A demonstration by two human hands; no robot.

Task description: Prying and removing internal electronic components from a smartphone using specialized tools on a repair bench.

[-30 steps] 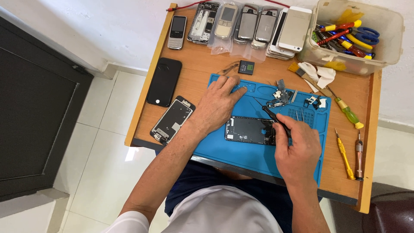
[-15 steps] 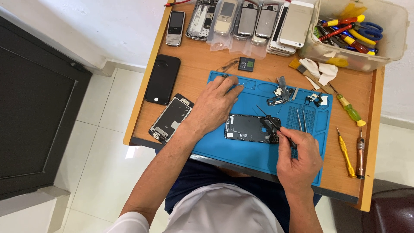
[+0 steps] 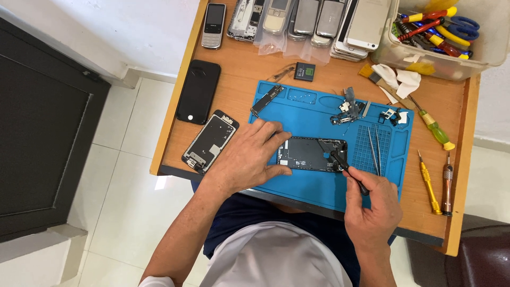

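An opened dark phone body (image 3: 312,154) lies on a blue work mat (image 3: 297,186) on a small wooden table (image 3: 239,85). My left hand (image 3: 249,157) rests on the mat and steadies the phone's left end with thumb and fingers. My right hand (image 3: 372,210) grips a thin black tool (image 3: 348,170), whose tip touches the right part of the phone's inside. A pair of tweezers (image 3: 374,150) lies on the mat just right of the phone.
A black screen panel (image 3: 198,91) and a phone frame (image 3: 210,141) lie at the left. Several phones (image 3: 313,18) line the far edge. A clear bin of tools (image 3: 451,32) stands far right. Screwdrivers (image 3: 436,180) lie at the right. Small parts (image 3: 345,109) sit on the mat.
My left hand has slid back from the mat's far left part onto the phone's left end. My right hand with the tool stays at the phone's right side.
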